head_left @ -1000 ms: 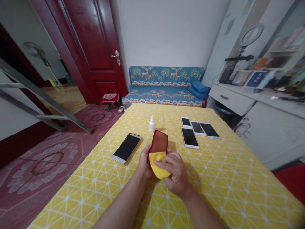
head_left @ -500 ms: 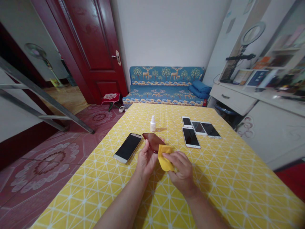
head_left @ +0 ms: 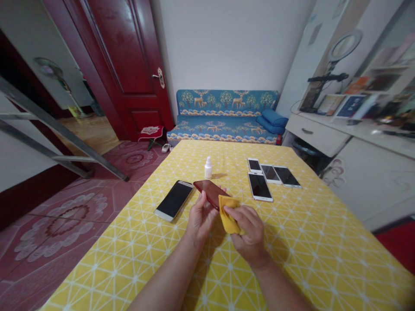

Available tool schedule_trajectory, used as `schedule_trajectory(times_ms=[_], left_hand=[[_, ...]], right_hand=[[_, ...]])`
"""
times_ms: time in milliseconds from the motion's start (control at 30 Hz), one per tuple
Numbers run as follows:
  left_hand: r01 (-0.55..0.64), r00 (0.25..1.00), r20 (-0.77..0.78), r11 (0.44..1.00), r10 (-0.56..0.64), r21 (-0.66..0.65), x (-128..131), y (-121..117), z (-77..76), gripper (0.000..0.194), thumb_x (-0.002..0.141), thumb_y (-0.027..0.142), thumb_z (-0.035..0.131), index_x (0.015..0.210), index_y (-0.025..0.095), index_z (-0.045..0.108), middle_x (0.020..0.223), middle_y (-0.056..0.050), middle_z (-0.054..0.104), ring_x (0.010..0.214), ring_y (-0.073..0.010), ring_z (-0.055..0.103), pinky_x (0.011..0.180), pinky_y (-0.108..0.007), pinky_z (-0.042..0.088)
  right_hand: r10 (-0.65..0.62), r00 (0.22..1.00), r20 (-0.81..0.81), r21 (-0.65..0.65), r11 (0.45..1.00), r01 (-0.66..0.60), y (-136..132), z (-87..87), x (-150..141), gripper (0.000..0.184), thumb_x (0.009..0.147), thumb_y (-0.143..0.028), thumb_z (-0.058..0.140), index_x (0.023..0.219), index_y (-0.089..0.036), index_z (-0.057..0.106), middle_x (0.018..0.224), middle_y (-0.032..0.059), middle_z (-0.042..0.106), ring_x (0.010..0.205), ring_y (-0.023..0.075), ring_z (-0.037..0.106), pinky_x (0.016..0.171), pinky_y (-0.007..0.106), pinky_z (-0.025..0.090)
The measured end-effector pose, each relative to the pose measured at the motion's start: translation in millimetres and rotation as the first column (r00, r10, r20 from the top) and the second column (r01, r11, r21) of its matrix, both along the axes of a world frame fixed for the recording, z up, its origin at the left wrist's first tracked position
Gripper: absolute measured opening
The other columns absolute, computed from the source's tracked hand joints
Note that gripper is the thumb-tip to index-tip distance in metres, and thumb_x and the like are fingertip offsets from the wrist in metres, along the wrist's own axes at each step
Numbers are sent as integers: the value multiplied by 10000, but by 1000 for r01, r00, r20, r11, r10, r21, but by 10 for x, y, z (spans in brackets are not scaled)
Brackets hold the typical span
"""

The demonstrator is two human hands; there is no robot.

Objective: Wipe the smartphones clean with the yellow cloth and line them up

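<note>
A reddish-brown smartphone (head_left: 211,191) is held above the table by my left hand (head_left: 199,218), thumb along its near edge and fingers beneath. My right hand (head_left: 249,229) pinches a folded yellow cloth (head_left: 229,216), which lies over the phone's right end and hides it. To the left of my left hand, a smartphone with a dark screen and pale frame (head_left: 174,201) lies on the table. Just beyond the held phone stands a small white bottle (head_left: 208,168), upright.
Several pale-framed phones lie together at the right, the nearest one (head_left: 260,187) in front of the others. A yellow patterned cloth covers the table (head_left: 152,263). Behind it is a blue sofa (head_left: 220,125); a white cabinet (head_left: 366,172) stands at the right and a metal ladder (head_left: 74,147) at the left.
The held phone and the cloth have shifted slightly to the right along with both hands. The cloth still covers the phone's right end.
</note>
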State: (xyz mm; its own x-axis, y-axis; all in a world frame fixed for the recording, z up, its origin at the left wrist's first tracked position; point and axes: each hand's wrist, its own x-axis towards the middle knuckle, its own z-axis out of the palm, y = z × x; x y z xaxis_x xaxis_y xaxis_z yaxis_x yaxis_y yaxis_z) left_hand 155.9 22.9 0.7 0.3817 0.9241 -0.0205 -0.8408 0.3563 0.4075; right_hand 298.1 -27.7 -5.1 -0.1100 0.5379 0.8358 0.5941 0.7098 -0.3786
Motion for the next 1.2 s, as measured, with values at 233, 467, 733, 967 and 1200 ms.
schedule_trajectory(times_ms=[233, 467, 733, 967, 1200], left_hand=[[-130, 976, -189, 986, 108, -106, 28, 43, -58, 343, 884, 312, 555, 1164, 117, 593, 974, -102, 728, 897, -232, 685, 783, -321, 533], [-148, 924, -363, 988, 122, -46, 23, 28, -37, 234, 816, 336, 624, 987, 176, 625, 848, -56, 725, 654, -199, 659, 567, -294, 498], [-188, 893, -426, 980, 143, -65, 1, 61, -35, 239, 768, 302, 637, 946, 142, 638, 912, -100, 723, 769, -239, 669, 713, -355, 520], [-214, 852, -505, 972, 137, -97, 6, -26, 24, 179, 702, 284, 698, 797, 149, 630, 739, -43, 695, 644, -178, 627, 646, -283, 485], [7, 859, -506, 991, -76, -137, 5, -84, 34, 276, 677, 315, 720, 867, 130, 646, 787, -73, 704, 654, -177, 635, 632, -271, 473]], right_hand=[[-30, 997, -68, -16, 999, 29, 26, -3, 76, 430, 786, -45, 509, 1111, -263, 687, 827, 24, 638, 787, 192, 566, 764, 386, 443], [-17, 995, -103, -40, 999, 13, 9, 10, 108, 407, 784, -72, 493, 1069, -265, 710, 782, 16, 603, 765, 190, 538, 773, 394, 426], [16, 995, -95, -64, 998, -22, -3, 32, 114, 335, 808, -105, 501, 1021, -240, 721, 744, 11, 590, 732, 177, 537, 774, 395, 413], [-28, 978, -206, -137, 991, 0, 45, 13, 134, 274, 840, -128, 519, 983, -234, 728, 783, 18, 619, 761, 181, 565, 717, 346, 423], [-200, 895, -398, -236, 965, 111, 113, -4, 182, 288, 859, -128, 514, 1028, -238, 719, 936, 36, 654, 871, 183, 610, 771, 320, 475]])
